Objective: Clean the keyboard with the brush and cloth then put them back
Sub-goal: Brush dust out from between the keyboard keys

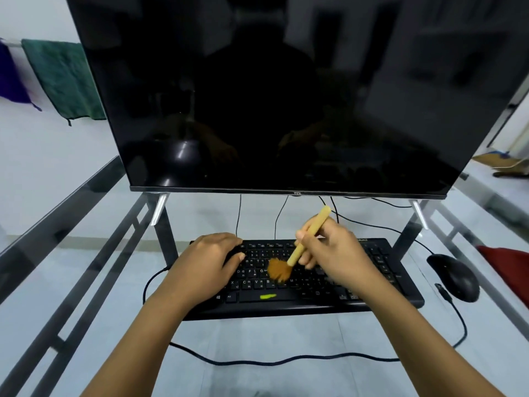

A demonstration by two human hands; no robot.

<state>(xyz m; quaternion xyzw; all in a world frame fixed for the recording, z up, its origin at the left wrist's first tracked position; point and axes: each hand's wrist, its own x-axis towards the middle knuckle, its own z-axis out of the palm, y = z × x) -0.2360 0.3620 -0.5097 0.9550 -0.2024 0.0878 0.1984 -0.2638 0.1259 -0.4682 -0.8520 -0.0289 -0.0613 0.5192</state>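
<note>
Step in hand: brushing, first part of the clean. Cloth step and put-back not yet done

Right hand (329, 253): pinches the pale handle of the brush (294, 255) between thumb and curled fingers, handle tilted up toward 1 o'clock, free end above the knuckles. Brown bristles splay on the middle letter rows of the keyboard (300, 293), touching the keys; slightly blurred

Left hand (211, 259): lies on the keyboard's 9 o'clock end, fingers bent toward the far edge, thumb on the keys. Gripping or only pressing – cannot tell. Judged to be steadying the board

Keyboard sits on the glass table (86, 282), below the dark monitor (272, 96) at 12 o'clock. Yellow-green mark (267, 296) on the space bar, at 6 o'clock of the bristles, not touched by them

Mouse (455, 276) at 3 o'clock of the keyboard, just beside it. Red cloth (509, 267) further out at 3 o'clock, at the frame edge; probably the task's cloth. Green towel (63, 78) hangs well apart at 10 o'clock

Next move, as judged: sweep bristles toward 3 o'clock over the unbrushed keys and number pad, light pressure between rows, left hand holding the board steady; then swap brush for cloth
</note>
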